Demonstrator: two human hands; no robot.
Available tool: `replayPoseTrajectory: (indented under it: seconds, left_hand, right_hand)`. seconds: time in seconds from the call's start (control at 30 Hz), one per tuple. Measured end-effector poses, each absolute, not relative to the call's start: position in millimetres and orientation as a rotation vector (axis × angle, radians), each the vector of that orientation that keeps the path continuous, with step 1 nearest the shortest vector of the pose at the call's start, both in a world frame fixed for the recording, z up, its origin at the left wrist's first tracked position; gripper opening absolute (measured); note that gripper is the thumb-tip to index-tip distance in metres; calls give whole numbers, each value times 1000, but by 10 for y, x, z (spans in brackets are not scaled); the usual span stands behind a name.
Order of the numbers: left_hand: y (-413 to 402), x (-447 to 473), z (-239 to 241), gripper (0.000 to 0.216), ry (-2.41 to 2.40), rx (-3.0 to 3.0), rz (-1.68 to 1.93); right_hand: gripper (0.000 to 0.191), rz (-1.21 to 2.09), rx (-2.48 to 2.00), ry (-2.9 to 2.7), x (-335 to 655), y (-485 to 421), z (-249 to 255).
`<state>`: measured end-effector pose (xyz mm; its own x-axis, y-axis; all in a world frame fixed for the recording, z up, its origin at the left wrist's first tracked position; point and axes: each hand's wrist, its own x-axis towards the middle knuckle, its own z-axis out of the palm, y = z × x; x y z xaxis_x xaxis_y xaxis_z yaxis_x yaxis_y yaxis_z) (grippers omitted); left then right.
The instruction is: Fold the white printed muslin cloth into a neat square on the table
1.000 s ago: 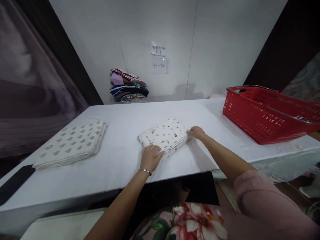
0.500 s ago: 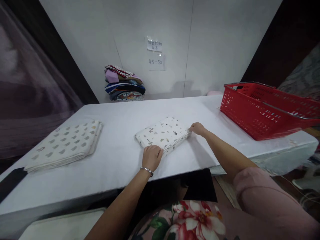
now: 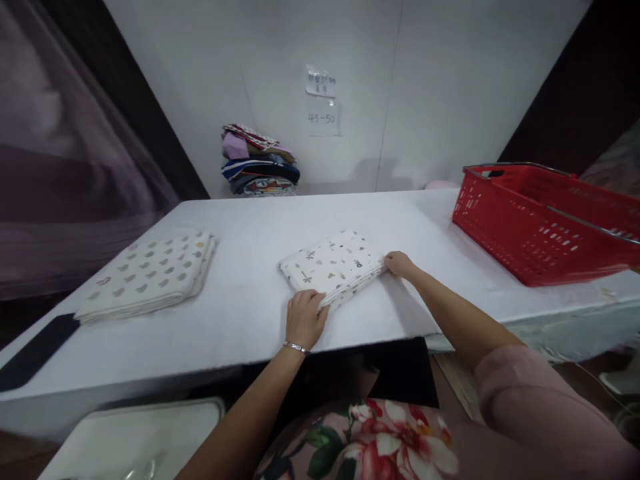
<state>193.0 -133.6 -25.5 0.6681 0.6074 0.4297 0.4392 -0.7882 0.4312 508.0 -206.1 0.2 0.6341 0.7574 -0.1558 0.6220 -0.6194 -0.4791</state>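
Observation:
A folded white cloth [image 3: 333, 263] with small printed motifs lies on the white-covered table [image 3: 240, 280] in front of me. My left hand [image 3: 306, 317], a bracelet at its wrist, grips the near left corner of the cloth, fingers on top and thumb hidden. At the near right corner, my right hand [image 3: 399, 263] pinches the stacked layers between thumb and fingers. Farther left sits a second folded white cloth [image 3: 155, 270] with grey printed shapes, which neither hand touches.
A red plastic basket [image 3: 530, 227] with metal handles stands at the table's right end. Several folded fabrics [image 3: 260, 160] are piled by the back wall, below paper signs [image 3: 323, 117]. A dark flat strip [image 3: 37, 350] lies at the left edge. Purple draped fabric [image 3: 85, 180] hangs at left.
The view has shifted a little to the left, so things appear farther right. Both hands keep their hold on the cloth's near corners, and the cloth looks almost unchanged.

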Motion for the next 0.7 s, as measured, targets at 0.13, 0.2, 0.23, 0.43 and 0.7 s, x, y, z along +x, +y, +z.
replayPoseTrajectory:
  seconds: [0.13,0.2,0.23,0.43,0.7]
  left_hand:
    - [-1341,1870,-281,20,819,2604,789]
    - [-1336,1839,-297,18,822,2613,792]
    - [-1338,1825,-306,18,820,2617,795]
    - [-1429,1790,-329,21,810,2593,836]
    - [-1522,1698,-320,27,787,2597,818]
  right_hand:
    - [25,474,-2512,-1165,4994,-2136,7]
    - [27,476,-2525,-1230,4986,-2184,5]
    - [27,468,-2530,-1257,4989,-2207,2]
    - [40,179,-2519,-1311,4889,-2190,-16]
    - [48,71,-2068,-1892,4290,-1854,-153]
